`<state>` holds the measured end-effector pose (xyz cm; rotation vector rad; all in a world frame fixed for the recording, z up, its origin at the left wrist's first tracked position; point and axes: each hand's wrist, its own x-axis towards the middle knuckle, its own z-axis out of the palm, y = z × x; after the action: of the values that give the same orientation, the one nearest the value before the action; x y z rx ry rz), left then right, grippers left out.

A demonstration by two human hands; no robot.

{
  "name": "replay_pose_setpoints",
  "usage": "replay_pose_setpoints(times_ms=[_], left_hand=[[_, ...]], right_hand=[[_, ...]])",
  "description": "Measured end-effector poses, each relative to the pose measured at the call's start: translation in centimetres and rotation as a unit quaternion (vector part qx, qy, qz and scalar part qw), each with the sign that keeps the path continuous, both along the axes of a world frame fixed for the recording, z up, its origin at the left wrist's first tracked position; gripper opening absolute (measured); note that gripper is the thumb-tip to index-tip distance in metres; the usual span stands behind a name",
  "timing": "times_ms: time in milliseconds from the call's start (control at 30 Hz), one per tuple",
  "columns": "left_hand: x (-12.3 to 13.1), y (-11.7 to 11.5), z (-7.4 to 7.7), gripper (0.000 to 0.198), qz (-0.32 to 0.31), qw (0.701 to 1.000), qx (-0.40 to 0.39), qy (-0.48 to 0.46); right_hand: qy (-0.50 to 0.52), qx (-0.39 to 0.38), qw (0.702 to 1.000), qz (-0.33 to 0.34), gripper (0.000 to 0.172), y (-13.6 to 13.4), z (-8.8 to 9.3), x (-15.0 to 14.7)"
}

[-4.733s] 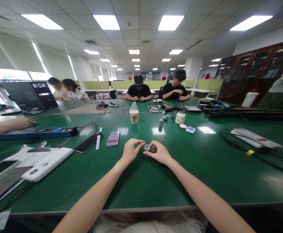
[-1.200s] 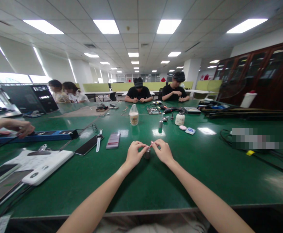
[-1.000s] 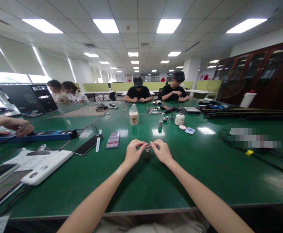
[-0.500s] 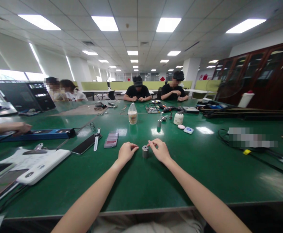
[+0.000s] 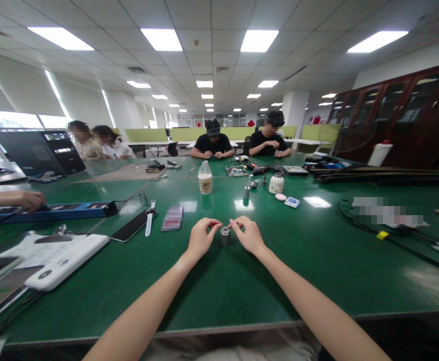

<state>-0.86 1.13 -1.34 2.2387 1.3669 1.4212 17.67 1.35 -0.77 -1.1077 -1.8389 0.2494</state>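
A small grey metal cylinder (image 5: 225, 235) stands upright on the green table (image 5: 242, 281) between my two hands. My left hand (image 5: 199, 237) rests on the table just left of it, fingers curled, thumb and forefinger pinched together close to the cylinder's top. My right hand (image 5: 248, 235) lies just right of it, its fingers also pinched, with the tips at the cylinder's upper right rim. I cannot make out whether either pinch holds something small.
To the left lie a blurred card stack (image 5: 172, 218), a watch (image 5: 149, 220), a black phone (image 5: 132, 225), a white device (image 5: 65, 254) and a blue power strip (image 5: 53, 210) by another person's hand (image 5: 29, 200). Beyond stand a wrapped cup (image 5: 205, 178), a second cylinder (image 5: 246, 193) and a white jar (image 5: 276, 183). Cables (image 5: 377, 231) run at the right.
My left hand let go of the cylinder's top and drew back, then came forward again beside it. The cylinder now stands on the table. My right hand has stayed at its top.
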Motion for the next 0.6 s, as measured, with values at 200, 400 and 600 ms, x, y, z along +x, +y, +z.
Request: replay_pose_setpoints(times_ms=[200,400,600], left_hand=[[1.3,-1.1,0.5,0.014,-0.020,0.999,0.026,0.001],[1.4,-1.2,0.6,0.015,-0.025,0.999,0.033,0.004],[1.5,-1.4,0.6,0.017,-0.015,0.999,0.035,0.018]], right_hand=[[-0.006,0.008,1.000,0.000,0.034,0.2,-0.3,0.0],[-0.009,0.010,1.000,0.001,0.032,0.2,-0.3,0.0],[-0.015,0.012,1.000,-0.012,0.033,0.2,-0.3,0.0]])
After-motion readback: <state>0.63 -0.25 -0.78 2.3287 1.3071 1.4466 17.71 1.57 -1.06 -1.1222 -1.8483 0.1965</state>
